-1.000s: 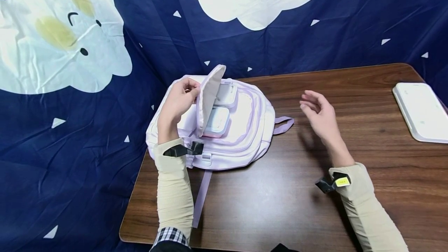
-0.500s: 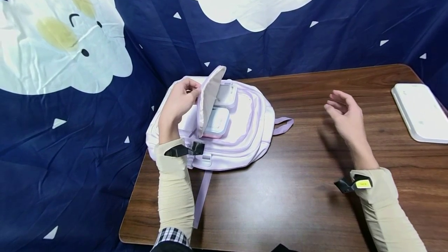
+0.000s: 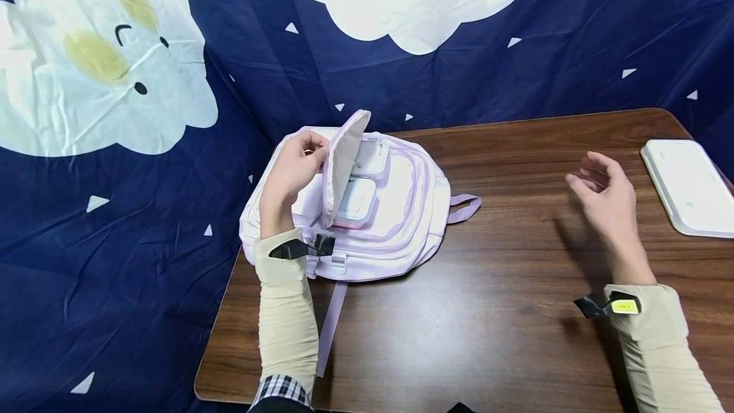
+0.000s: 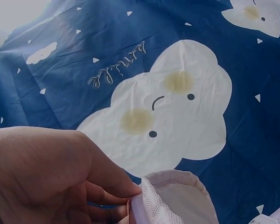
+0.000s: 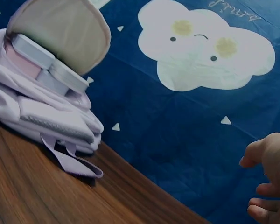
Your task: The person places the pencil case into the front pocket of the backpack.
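Note:
A white and lilac backpack (image 3: 424, 209) lies on the table with its front pocket flap (image 3: 343, 171) lifted. My left hand (image 3: 292, 167) pinches the flap's edge between thumb and fingers, as the left wrist view also shows. Two lidded boxes sit in the pocket, partly behind the flap: a clear, whitish one (image 3: 371, 157) at the back and one with a pale blue lid (image 3: 357, 201) and pinkish base in front. My right hand (image 3: 610, 199) hovers over the table on the right, fingers loosely bent and holding nothing. Nearest to it is a white flat case (image 3: 690, 187).
The brown wooden table (image 3: 487, 324) ends at a dark blue curtain (image 3: 459, 88) with cloud prints behind and at the left. A lilac loop (image 3: 464, 208) sticks out from the backpack's right end, and a strap (image 3: 331, 330) trails toward the front edge.
My right hand has moved right, away from the backpack and toward the white flat case. The left hand keeps the flap raised in the same place.

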`<action>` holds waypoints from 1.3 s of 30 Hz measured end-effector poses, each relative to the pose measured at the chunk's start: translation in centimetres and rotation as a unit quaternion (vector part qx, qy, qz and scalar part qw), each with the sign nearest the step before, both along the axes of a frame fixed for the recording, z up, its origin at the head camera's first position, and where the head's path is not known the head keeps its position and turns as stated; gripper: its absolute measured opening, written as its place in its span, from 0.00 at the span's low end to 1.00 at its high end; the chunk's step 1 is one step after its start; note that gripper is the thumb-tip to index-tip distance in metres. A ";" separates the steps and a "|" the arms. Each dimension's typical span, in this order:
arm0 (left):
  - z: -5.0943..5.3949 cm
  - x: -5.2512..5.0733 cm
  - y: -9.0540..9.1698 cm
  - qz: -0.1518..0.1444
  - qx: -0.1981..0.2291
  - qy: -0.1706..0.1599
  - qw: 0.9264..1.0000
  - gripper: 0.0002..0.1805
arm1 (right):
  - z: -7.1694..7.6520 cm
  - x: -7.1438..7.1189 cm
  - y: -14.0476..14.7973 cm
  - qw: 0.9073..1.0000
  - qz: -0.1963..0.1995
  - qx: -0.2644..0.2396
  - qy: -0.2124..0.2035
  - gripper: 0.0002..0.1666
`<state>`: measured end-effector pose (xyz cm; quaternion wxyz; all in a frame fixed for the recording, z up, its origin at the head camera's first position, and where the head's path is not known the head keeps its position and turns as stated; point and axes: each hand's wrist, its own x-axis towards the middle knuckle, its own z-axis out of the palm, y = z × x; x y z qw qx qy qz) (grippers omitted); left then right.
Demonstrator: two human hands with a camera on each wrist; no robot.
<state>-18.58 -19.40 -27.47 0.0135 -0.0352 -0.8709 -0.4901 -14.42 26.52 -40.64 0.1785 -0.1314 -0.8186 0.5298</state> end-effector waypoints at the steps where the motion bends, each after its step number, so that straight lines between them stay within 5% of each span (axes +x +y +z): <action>1: 0.0 0.0 0.0 0.001 -0.001 -0.001 1.000 0.07 | -0.1 0.0 0.2 1.000 -0.004 0.007 -0.008 0.32; 10: 0.1 0.1 0.0 -0.001 0.000 -0.002 1.000 0.08 | -0.4 0.4 2.2 0.996 -0.030 0.065 -0.054 0.36; 28: 0.0 0.1 -0.2 -0.002 -0.004 -0.002 1.000 0.08 | -1.9 1.3 7.9 0.980 -0.082 0.163 -0.076 0.39; 39: 0.0 0.1 -0.1 -0.007 0.000 -0.002 1.000 0.07 | -2.8 2.0 11.0 0.979 -0.106 0.143 -0.102 0.44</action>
